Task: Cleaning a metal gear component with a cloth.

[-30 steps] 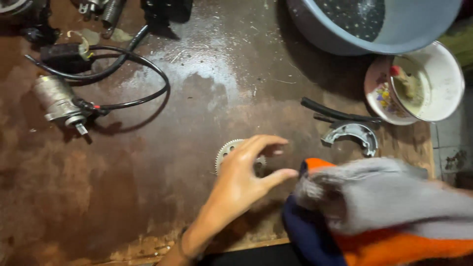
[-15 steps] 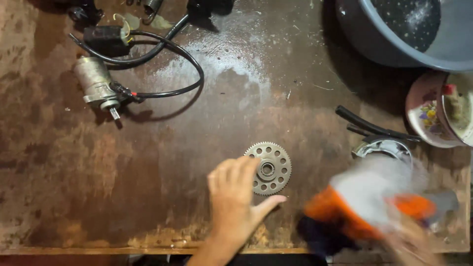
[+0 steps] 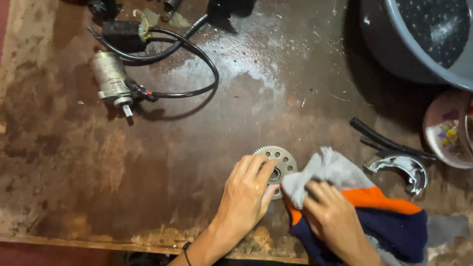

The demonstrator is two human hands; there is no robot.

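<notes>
Low in the frame, just right of centre, the left hand (image 3: 246, 189) lies flat with its fingers together over a toothed metal gear (image 3: 279, 160), covering the gear's lower left part; only the upper arc of teeth and a few round holes show. It presses down rather than grasps. Just beside it, the right hand (image 3: 331, 216) bunches a cloth (image 3: 367, 204) of grey, orange and dark blue, fingers curled into the fabric; the grey corner touches the gear's right edge and hides it there. The cloth's lower end and both forearms are cut off by the bottom edge.

The worn brown table (image 3: 148, 187) carries everything. In the upper left lies a small cylindrical motor (image 3: 109, 79) with a black cable (image 3: 197, 69) looping from it to a black box-shaped part (image 3: 120, 32); further dark items along the top edge are cropped and too dim to identify. In the upper right corner, a grey-blue basin (image 3: 394, 54) is partly out of frame. At the right edge, a flowered bowl (image 3: 446, 130) is cut off. Between the bowl and the cloth sit a curved metal shoe-like piece (image 3: 401, 165) and black strips (image 3: 382, 140), whose nature is unclear.
</notes>
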